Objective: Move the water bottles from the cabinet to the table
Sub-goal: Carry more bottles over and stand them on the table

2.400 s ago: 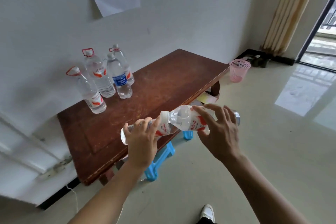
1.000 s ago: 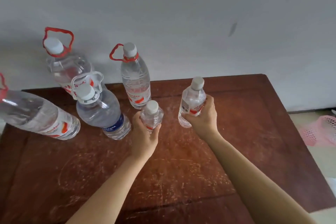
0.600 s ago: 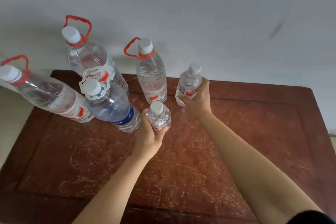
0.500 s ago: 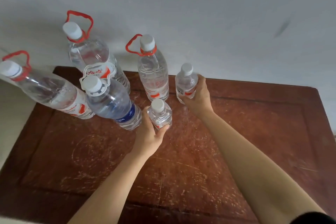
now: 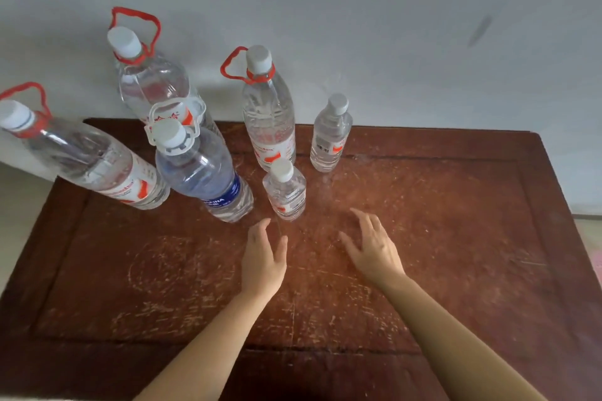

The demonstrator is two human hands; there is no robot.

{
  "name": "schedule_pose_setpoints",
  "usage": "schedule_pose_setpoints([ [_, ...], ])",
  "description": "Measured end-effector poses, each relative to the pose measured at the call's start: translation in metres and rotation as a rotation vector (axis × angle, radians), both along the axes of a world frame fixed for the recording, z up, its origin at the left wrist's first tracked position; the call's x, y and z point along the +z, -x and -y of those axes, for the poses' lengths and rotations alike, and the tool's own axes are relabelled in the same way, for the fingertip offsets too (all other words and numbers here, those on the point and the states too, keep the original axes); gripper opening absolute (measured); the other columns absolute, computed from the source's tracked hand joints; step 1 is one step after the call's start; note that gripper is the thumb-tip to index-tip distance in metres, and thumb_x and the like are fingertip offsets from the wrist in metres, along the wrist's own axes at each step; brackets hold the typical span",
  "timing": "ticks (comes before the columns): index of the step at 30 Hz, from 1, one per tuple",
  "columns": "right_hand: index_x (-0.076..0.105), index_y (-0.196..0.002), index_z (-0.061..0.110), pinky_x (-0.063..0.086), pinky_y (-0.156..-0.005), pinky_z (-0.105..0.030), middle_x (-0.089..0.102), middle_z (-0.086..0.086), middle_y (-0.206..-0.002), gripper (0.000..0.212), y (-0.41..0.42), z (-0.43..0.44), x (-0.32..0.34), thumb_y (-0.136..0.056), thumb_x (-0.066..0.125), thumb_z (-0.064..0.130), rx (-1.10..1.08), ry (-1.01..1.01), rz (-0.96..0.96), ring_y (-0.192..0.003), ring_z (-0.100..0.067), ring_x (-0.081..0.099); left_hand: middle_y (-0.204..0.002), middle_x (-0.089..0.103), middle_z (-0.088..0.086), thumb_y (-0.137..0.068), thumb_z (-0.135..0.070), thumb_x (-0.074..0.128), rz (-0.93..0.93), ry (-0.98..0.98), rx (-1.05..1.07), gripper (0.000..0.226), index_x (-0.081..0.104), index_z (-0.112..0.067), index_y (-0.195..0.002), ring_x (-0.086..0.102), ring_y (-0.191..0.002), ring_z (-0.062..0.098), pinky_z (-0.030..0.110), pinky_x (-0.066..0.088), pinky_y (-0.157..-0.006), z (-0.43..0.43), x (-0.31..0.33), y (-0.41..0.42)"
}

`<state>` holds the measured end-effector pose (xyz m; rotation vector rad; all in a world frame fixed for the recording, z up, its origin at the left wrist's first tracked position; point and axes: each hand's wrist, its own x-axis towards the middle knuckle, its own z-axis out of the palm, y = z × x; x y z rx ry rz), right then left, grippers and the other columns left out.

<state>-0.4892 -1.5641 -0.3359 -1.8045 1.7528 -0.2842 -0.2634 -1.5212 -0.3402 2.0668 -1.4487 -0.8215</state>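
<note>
On the brown table (image 5: 456, 238), the short bottle (image 5: 286, 195) and the thin bottle (image 5: 330, 137) stand by the big bottles (image 5: 202, 172), and your left hand (image 5: 264, 257) and right hand (image 5: 374, 251) hold nothing, fingers apart, so pull them back gently

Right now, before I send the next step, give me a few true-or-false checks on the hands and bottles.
1. Both hands are off the bottles. True: the left hand and right hand are open and hold nothing.
2. Four bottles stand on the table. False: six stand on the table.
3. The blue-label bottle has a red handle. False: the blue-label bottle has a white handle.
4. Both small bottles are capped and upright. True: the near small bottle and the far small bottle both are.
</note>
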Motion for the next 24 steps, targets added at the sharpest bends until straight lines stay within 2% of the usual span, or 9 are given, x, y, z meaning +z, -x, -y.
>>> schedule_pose_setpoints([
  [4,0.049,-0.146,0.016,0.043,-0.109,-0.040,0.055,-0.004,-0.140,0.052,0.003,-0.051,-0.002,-0.100,0.060,0.039,0.086,0.010,-0.070,-0.128,-0.024,0.055,-0.136,0.056,0.007,-0.102,-0.027,0.055,0.070,-0.013,-0.154,0.033,0.061,-0.008,-0.128,0.056,-0.126,0.020,0.021,0.038,-0.102,-0.039,0.001,-0.002],
  [8,0.052,-0.144,0.017,0.043,-0.109,-0.041,0.055,-0.002,-0.140,0.050,0.002,-0.060,0.018,-0.100,0.061,0.038,0.160,0.103,-0.038,-0.127,-0.023,0.056,-0.137,0.058,0.006,-0.103,-0.030,0.053,0.158,0.038,-0.142,0.034,0.062,-0.011,-0.129,0.053,-0.129,0.021,0.027,0.039,-0.108,-0.053,0.022,-0.002],
  [11,0.052,-0.145,0.019,0.041,-0.111,-0.041,0.053,-0.003,-0.143,0.050,0.002,-0.054,0.045,-0.101,0.058,0.040,0.219,0.203,0.000,-0.129,-0.024,0.055,-0.142,0.057,0.008,-0.104,-0.035,0.048,0.294,0.131,-0.005,0.041,0.058,-0.013,-0.137,0.051,-0.134,0.025,0.041,0.040,-0.114,-0.062,0.052,0.001],
  [14,0.050,-0.147,0.021,0.039,-0.113,-0.044,0.049,-0.006,-0.147,0.051,0.001,-0.056,0.073,-0.101,0.055,0.043,0.299,0.297,0.050,-0.132,-0.027,0.052,-0.154,0.046,0.010,-0.106,-0.046,0.033,0.423,0.165,0.145,0.053,0.051,-0.017,-0.147,0.039,-0.145,0.030,0.056,0.031,-0.118,-0.093,0.087,0.007],
  [17,0.044,-0.149,0.022,0.038,-0.113,-0.050,0.045,-0.011,-0.151,0.055,-0.013,-0.065,0.095,-0.100,0.047,0.045,0.404,0.371,0.141,-0.134,-0.032,0.049,-0.160,0.037,0.010,-0.104,-0.052,0.024,0.494,0.197,0.288,0.061,0.044,-0.020,-0.152,0.031,-0.149,0.032,0.060,0.024,-0.119,-0.139,0.113,0.009],
  [24,0.036,-0.155,0.026,0.027,-0.121,-0.056,0.031,-0.012,-0.162,0.057,-0.129,-0.152,0.142,-0.105,0.036,0.054,0.767,0.472,0.296,-0.147,-0.033,0.034,-0.163,0.029,0.014,-0.103,-0.053,0.029,0.764,0.110,0.714,0.062,0.038,-0.020,-0.155,0.026,-0.150,0.035,0.065,0.022,-0.117,-0.305,0.177,-0.023],
])
